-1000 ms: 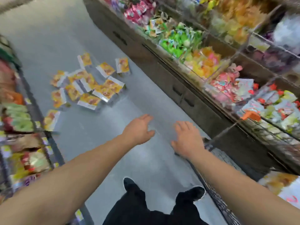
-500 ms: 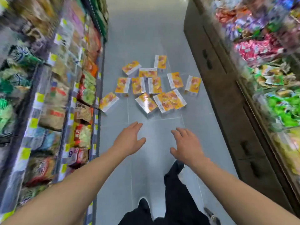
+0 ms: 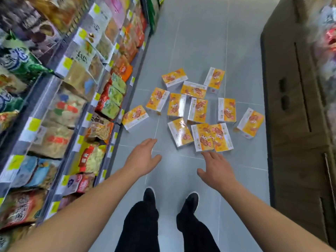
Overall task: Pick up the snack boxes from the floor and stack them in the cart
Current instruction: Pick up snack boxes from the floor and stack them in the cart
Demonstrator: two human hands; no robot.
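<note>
Yellow snack boxes (image 3: pixel 198 110) now lie nearer both outstretched, empty hands.

Aisle: grey tiled floor (image 3: pixel 198 42) bare between both hands and feet, passable | Ahead: yellow-and-white cardboard snack boxes (image 3: pixel 195 110) scattered mid-floor, several touching | Left edge: shelving of bagged snacks (image 3: pixel 76 99) | Right edge: brown wooden cabinet (image 3: pixel 294 113)
</note>
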